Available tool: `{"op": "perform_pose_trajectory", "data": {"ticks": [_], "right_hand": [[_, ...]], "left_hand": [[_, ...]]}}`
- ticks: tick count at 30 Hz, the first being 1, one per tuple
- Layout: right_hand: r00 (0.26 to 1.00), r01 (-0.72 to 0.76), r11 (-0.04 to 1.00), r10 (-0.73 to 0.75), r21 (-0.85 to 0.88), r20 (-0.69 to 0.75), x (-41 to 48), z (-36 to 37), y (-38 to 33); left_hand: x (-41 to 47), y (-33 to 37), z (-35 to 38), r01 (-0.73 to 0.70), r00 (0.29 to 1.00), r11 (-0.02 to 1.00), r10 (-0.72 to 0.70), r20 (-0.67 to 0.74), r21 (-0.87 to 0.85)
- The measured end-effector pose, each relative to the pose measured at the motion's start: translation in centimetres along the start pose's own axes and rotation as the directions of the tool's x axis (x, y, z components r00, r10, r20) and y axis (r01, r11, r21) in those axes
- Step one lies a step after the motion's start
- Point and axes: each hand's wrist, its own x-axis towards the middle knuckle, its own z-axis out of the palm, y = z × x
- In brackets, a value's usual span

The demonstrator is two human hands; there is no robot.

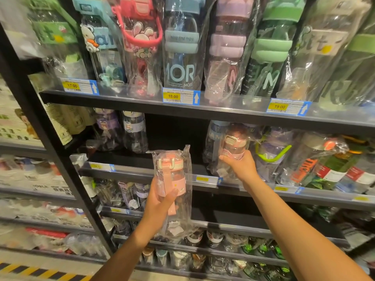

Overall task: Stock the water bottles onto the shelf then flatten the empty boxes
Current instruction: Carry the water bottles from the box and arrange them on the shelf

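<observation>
Before a shop's black shelf (142,173), the left hand (160,205) curls its fingers round a wrapped pink bottle (172,179), while the right hand (242,166) grips a second pink bottle (233,146) at the shelf's front edge.

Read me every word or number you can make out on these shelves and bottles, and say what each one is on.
"17.00": left price tag, top shelf edge.
"18.00": middle price tag, same edge.
"19.00": right price tag, same edge.
"MOR": blue bottle above the middle tag.
Lower shelf tags and other print: too blurred to read.
</observation>
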Motion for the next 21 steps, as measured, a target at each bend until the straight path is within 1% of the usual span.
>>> {"op": "perform_pose_trajectory", "data": {"ticks": [4, 8, 13, 17, 21], "right_hand": [[0.997, -0.062, 0.998, 0.063, 0.030, -0.050, -0.1, 0.4, -0.4], [0.996, -0.067, 0.997, 0.068, 0.027, -0.059, -0.1, 0.9, -0.1], [0.998, -0.006, 1.000, 0.004, -0.028, -0.058, -0.9, 0.9, 0.2], [0.998, 0.009, 0.998, -0.013, -0.060, -0.061, -1.7, 0.6, 0.4], [0.998, 0.015, 0.994, -0.020, -0.104, -0.052, -2.9, 0.1, 1.0]], "left_hand": [[-0.1, 0.3, 0.0, 0.007, 1.000, 1.000, -0.007, -0.009, 0.009], [-0.2, 0.4, -0.3, 0.005, 1.000, 1.000, -0.005, 0.003, 0.011], [0.0, 0.4, -0.7, -0.010, 1.000, 0.999, 0.009, 0.013, 0.052], [0.3, 0.8, -0.5, -0.020, 0.999, 0.998, 0.018, 0.038, 0.054], [1.0, 1.6, 0.0, -0.006, 1.000, 0.997, 0.005, 0.003, 0.082]]}}
